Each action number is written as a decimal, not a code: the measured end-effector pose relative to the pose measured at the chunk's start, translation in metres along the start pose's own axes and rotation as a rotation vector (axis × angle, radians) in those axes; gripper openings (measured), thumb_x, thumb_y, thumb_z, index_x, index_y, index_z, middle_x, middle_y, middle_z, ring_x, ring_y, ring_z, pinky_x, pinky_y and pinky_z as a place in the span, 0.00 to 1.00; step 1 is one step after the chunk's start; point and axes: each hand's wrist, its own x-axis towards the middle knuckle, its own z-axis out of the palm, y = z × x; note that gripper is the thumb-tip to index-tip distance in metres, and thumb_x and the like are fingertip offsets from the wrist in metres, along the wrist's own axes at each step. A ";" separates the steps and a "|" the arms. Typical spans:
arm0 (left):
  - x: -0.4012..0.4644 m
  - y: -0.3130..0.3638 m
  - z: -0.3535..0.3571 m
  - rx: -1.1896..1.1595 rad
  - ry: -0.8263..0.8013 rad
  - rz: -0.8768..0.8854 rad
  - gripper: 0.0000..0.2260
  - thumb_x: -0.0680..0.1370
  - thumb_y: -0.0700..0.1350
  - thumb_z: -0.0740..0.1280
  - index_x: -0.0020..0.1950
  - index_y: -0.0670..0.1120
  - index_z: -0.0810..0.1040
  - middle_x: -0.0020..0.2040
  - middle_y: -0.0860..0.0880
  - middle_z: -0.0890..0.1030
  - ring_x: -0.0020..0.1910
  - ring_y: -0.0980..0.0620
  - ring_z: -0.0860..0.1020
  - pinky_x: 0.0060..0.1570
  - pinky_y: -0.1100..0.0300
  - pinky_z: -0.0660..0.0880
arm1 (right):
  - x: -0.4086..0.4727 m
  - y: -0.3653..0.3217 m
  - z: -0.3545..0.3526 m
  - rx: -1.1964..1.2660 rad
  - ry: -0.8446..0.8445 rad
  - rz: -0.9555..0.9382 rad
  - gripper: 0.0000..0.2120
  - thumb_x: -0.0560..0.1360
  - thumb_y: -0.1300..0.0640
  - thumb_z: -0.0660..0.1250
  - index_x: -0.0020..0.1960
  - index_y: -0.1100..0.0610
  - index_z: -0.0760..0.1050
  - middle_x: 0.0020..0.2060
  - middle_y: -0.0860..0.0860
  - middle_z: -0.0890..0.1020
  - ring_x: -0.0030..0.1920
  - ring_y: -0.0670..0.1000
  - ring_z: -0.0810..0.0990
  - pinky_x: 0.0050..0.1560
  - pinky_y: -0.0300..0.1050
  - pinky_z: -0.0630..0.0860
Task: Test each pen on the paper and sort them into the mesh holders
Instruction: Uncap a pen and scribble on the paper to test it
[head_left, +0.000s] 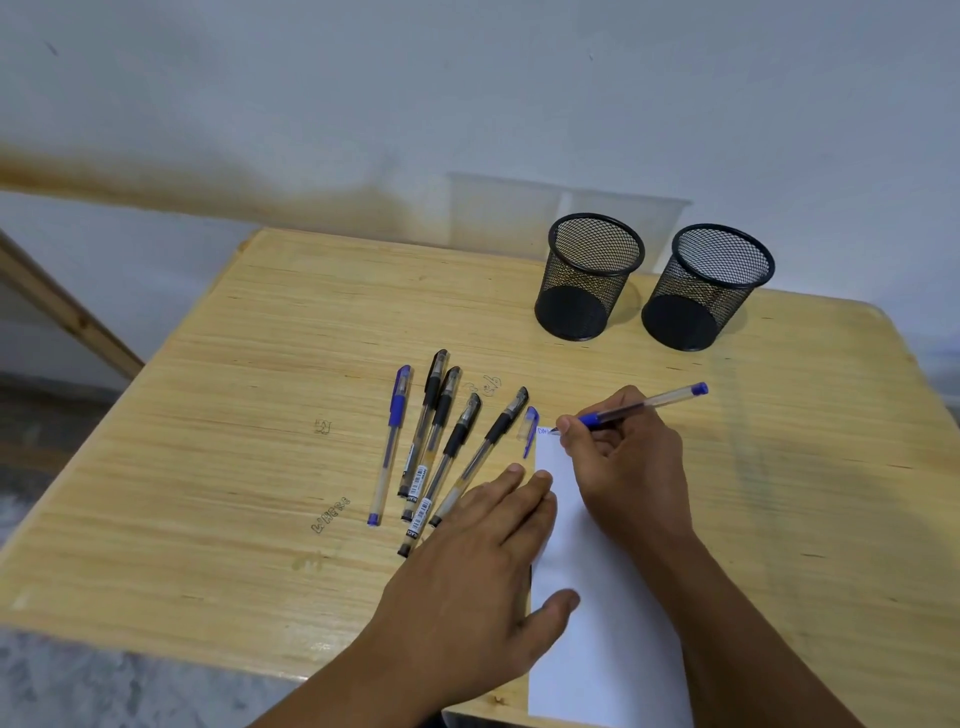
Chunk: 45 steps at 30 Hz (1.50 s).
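Five capped pens (441, 441) lie left of the paper (587, 613). Right hand (628, 467) grips a blue pen (631, 408) on it; left hand (478, 566) presses it, fingers flat.

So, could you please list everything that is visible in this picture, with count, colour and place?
black wire mesh pen holders: 2, black, empty, far right of table
capped black gel pens: 4, black caps, fanned mid-table
capped blue gel pen: 1, blue, leftmost of the fan
loose blue pen cap: 1, blue, by the paper's top left corner
uncapped blue gel pen: 1, blue, tip on the paper
white paper sheet: 1, white, near edge, small blue marks at top
light wooden table: 1, tan
left hand: flat, fingers on the paper's left edge
right hand: grips the uncapped pen
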 end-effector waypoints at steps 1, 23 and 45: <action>0.000 0.000 0.000 0.002 -0.002 -0.001 0.33 0.78 0.66 0.55 0.78 0.50 0.61 0.79 0.56 0.56 0.78 0.58 0.46 0.73 0.61 0.46 | 0.000 0.000 0.000 0.011 0.017 0.011 0.08 0.74 0.55 0.73 0.43 0.56 0.75 0.34 0.49 0.85 0.35 0.46 0.84 0.41 0.45 0.82; 0.000 0.001 0.001 0.019 0.011 -0.017 0.32 0.77 0.65 0.59 0.76 0.49 0.66 0.77 0.54 0.64 0.78 0.56 0.55 0.72 0.60 0.51 | -0.001 -0.002 0.001 -0.008 0.011 0.017 0.08 0.74 0.57 0.72 0.42 0.56 0.73 0.33 0.49 0.82 0.34 0.46 0.82 0.40 0.45 0.82; 0.000 0.004 -0.001 -0.006 0.001 -0.022 0.36 0.77 0.66 0.55 0.79 0.49 0.54 0.80 0.56 0.51 0.78 0.60 0.42 0.73 0.64 0.42 | 0.020 -0.001 -0.023 0.733 -0.046 0.421 0.01 0.75 0.65 0.71 0.46 0.62 0.78 0.41 0.59 0.84 0.45 0.56 0.84 0.50 0.46 0.82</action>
